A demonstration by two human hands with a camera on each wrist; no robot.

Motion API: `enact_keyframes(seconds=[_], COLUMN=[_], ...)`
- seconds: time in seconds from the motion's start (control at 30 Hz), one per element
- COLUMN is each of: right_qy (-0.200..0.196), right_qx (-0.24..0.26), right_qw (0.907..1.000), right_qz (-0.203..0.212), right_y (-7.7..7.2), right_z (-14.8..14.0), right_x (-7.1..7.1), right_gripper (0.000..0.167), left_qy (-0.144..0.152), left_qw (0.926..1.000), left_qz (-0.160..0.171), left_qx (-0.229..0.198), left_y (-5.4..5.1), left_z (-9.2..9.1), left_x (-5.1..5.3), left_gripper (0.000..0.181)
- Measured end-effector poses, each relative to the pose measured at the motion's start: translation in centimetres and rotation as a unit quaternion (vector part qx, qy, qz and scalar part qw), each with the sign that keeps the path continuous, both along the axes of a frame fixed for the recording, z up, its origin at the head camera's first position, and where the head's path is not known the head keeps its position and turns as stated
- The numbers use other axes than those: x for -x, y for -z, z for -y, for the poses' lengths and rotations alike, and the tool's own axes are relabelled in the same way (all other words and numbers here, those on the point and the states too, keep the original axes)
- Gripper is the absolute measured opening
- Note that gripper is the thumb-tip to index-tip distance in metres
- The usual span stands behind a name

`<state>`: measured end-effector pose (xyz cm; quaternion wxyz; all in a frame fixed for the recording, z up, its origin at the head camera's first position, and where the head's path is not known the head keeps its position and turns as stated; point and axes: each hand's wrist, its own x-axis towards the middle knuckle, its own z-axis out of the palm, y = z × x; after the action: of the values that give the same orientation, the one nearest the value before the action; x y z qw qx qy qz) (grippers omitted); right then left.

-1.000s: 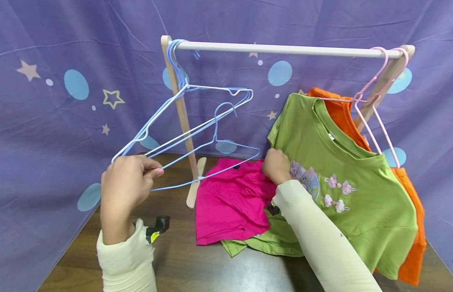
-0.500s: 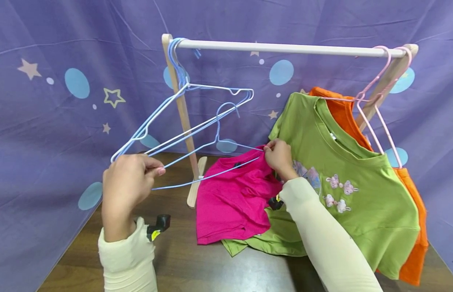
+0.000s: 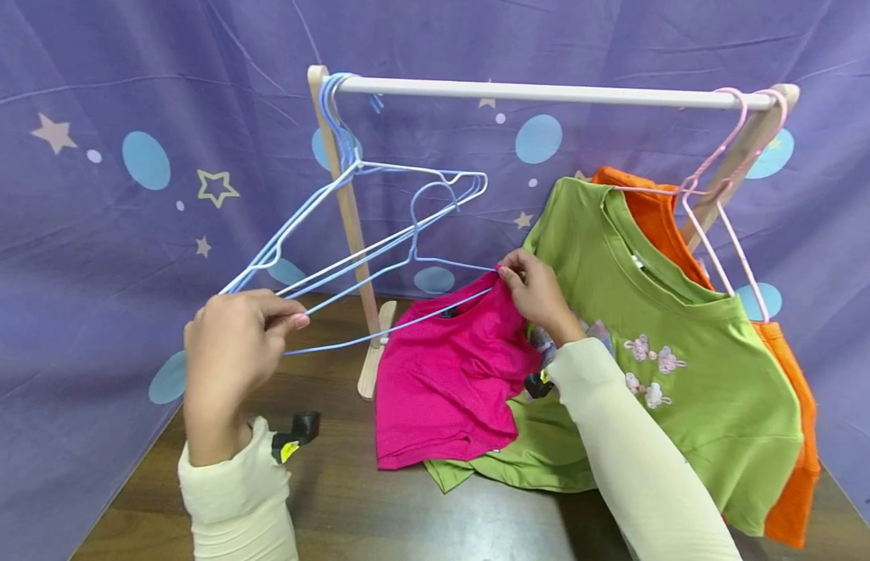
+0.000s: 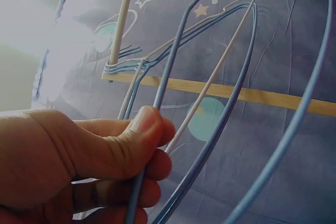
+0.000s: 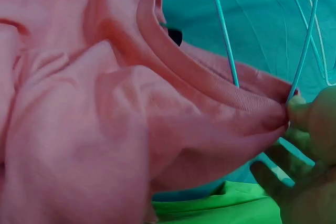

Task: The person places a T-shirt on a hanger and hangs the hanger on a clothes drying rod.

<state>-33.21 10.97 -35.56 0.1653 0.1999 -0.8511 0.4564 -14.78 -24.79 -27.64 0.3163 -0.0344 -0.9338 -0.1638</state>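
Note:
My left hand pinches a blue wire hanger by its left arm, between thumb and fingers, as the left wrist view also shows. The hanger's right end reaches into the neck opening of a bright pink T-shirt. With thumb and fingertips, my right hand pinches the shirt's collar edge near that end. In the right wrist view, the hanger's wires pass into the collar, and its tip is hidden by cloth and fingers. Most of the shirt lies on the table, over a green garment.
A rack with a white rail stands behind. White and blue hangers hang at its left end. A green T-shirt and an orange garment hang at the right on pink hangers. A wooden foot stands on the table.
My right hand has lifted the pink shirt's collar up and left, over the right end of the blue hanger. My left hand keeps its grip and has shifted slightly left.

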Motion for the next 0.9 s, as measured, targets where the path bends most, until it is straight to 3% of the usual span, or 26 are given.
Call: enact_keyframes(seconds=[0.2,0.3,0.43,0.5,0.9], right_qy=[-0.044,-0.038,-0.006,0.002,-0.030], right_qx=[-0.047,-0.076,-0.102,-0.112,-0.179], right_qw=[0.9976,0.9923,0.9769,0.9708,0.9640], right_qz=[-0.025,-0.090,-0.188,-0.212,-0.195], right_y=[-0.9,-1.3,-1.8,-2.1,-4.2], right_z=[-0.4,-0.6,-0.7,-0.7,-0.1], right_x=[-0.2,-0.2,-0.4,-0.5,-1.8], right_gripper=[0.024,0.023,0.014,0.013,0.015], left_qy=[-0.028,-0.040,-0.041,-0.037,-0.042], left_qw=[0.9987,0.9982,0.9982,0.9983,0.9979], left_qz=[-0.035,-0.037,-0.036,-0.038,-0.045], left_qx=[-0.022,-0.026,-0.024,-0.022,-0.018], left_y=[0.0,-0.1,-0.2,-0.2,-0.2], left_z=[0.1,0.0,-0.1,-0.1,-0.4], left_x=[0.1,0.1,0.0,0.0,-0.2], left_gripper=[0.009,0.008,0.009,0.009,0.009])
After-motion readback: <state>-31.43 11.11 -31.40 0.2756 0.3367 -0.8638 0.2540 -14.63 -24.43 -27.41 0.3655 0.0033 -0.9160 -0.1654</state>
